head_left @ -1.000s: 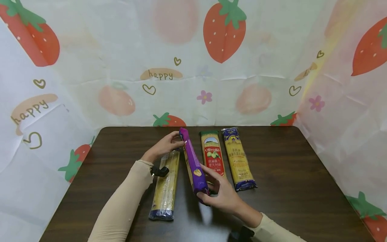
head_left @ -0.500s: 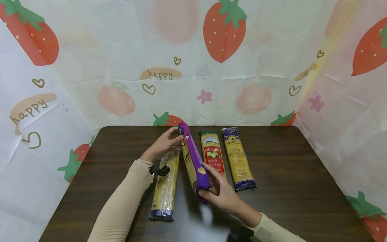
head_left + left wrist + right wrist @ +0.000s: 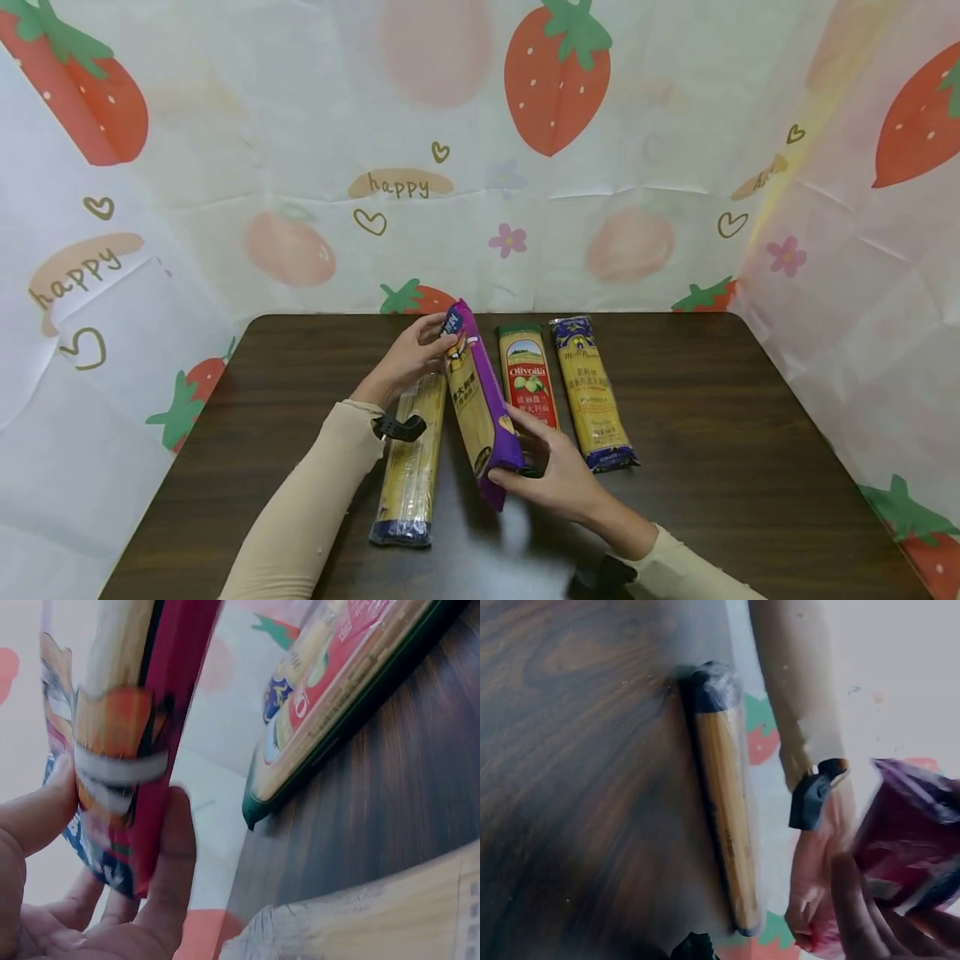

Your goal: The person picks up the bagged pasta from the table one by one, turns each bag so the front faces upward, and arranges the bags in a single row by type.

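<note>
Both hands hold a purple spaghetti packet (image 3: pixel 476 400) tilted above the table, its printed front partly turned up. My left hand (image 3: pixel 408 357) pinches its far end between thumb and fingers; the left wrist view shows the thumb on one face of the spaghetti packet (image 3: pixel 120 742) and fingers behind. My right hand (image 3: pixel 558 475) grips the near end, thumb at the lower corner. Below the left wrist lies a clear spaghetti packet with a blue end (image 3: pixel 408 479). Just right of the held one is a red and green Olivoilà spaghetti packet (image 3: pixel 528 375), its lower part hidden by the right hand.
A yellow and blue spaghetti packet (image 3: pixel 596 400) lies slantwise at the right of the row. All rest on a dark wooden table (image 3: pixel 712 458). A strawberry-printed cloth (image 3: pixel 480 108) stands behind its far edge and at both sides.
The purple spaghetti packet has been raised slightly and rolled in the hands, so more of its printed front shows and less of its purple side. The other packets have stayed put.
</note>
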Demonstrator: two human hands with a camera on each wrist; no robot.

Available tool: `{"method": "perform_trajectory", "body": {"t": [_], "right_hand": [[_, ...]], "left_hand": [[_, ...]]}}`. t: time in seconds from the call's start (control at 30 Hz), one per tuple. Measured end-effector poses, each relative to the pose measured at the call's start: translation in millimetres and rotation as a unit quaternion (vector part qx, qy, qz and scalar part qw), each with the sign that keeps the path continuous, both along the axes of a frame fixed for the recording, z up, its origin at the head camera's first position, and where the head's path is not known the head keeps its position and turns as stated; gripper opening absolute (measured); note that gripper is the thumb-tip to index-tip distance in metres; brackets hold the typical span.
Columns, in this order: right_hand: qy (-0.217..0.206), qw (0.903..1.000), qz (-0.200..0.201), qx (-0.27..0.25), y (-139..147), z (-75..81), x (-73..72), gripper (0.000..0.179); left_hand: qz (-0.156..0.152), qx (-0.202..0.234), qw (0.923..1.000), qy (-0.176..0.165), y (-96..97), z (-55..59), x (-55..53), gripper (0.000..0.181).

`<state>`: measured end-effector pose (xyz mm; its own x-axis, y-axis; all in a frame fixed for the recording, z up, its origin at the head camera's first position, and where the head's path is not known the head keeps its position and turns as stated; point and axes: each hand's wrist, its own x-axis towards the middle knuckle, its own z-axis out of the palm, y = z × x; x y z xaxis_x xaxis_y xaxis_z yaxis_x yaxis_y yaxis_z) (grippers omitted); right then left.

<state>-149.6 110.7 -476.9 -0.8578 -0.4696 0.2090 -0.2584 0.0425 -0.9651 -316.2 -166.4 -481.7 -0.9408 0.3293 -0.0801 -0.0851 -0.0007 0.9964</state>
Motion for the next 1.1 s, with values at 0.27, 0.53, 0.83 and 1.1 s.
{"method": "perform_trajectory", "body": {"t": [0.27, 0.53, 0.83, 1.1], "right_hand": [[-0.035, 0.9961, 0.034, -0.073, -3.8, -6.3, -1.5, 0.101], [-0.032, 0.9953, 0.039, -0.083, -3.9, -9.7, -1.3, 0.106], [-0.024, 0.9984, 0.008, -0.05, -4.9, -7.4, 0.5, 0.099], [-0.046, 0.9985, -0.02, 0.025, -5.6, -7.6, -1.3, 0.095]], "left_hand": [[0.019, -0.039, 0.999, 0.011, 1.5, 0.5, 1.5, 0.066], [-0.042, -0.045, 0.9979, -0.022, -5.8, 4.1, 4.1, 0.068], [-0.08, -0.062, 0.994, -0.041, -15.2, 9.7, 2.4, 0.076], [-0.027, -0.064, 0.9972, -0.027, -13.1, 8.3, 0.4, 0.071]]}}
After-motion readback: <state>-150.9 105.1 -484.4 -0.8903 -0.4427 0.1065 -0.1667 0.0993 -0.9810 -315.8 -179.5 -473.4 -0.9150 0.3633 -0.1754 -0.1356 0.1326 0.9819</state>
